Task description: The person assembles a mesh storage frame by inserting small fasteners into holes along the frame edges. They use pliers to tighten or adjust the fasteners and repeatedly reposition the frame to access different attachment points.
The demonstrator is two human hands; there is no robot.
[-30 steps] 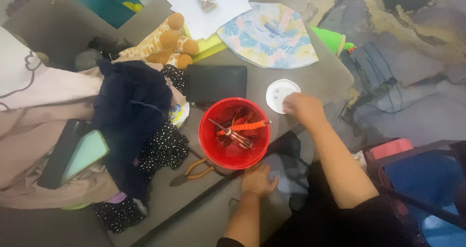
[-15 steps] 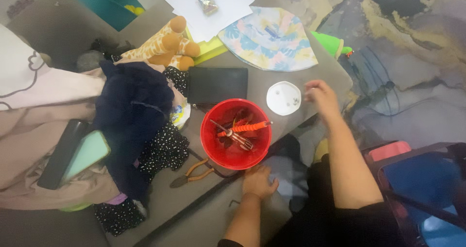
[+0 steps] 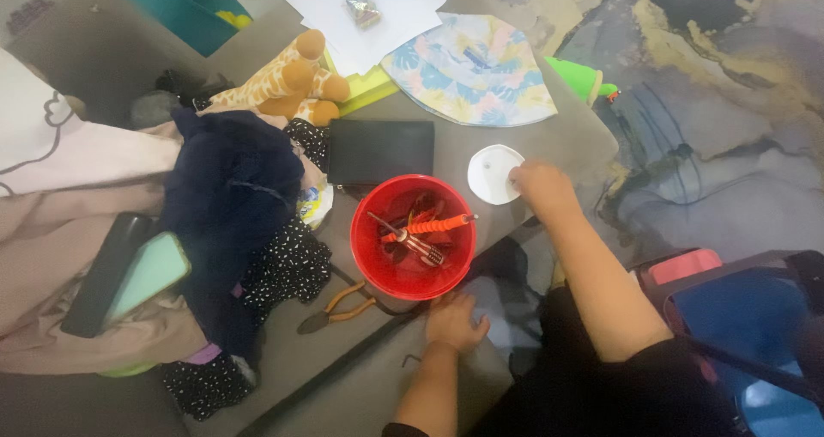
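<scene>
change since earlier: right hand point(image 3: 542, 188) came back from the table's right edge and now lies against the white round disc point(image 3: 495, 173); left hand point(image 3: 453, 321) has stayed under the red bucket point(image 3: 414, 237).
right hand: fingertips touch the right rim of the disc; fingers are curled a little, and i cannot tell if they already pinch it.
left hand: rests on the grey table point(image 3: 549, 141) just below the bucket, fingers loose, holding nothing.
disc place: flat on the table, between the bucket and the pastel sun hat point(image 3: 470, 69), near the black case point(image 3: 381, 151).
bucket content: an orange-handled screwdriver point(image 3: 427, 227) and other small tools, partly hidden.
nearby: orange pliers point(image 3: 336, 307) left of the bucket, a pile of clothes point(image 3: 227, 222), a toy giraffe point(image 3: 279, 83).
doing it well: the disc is thin and flat, so i judge it better to slide a fingertip under the rim, or pull it toward the table edge, before lifting.
</scene>
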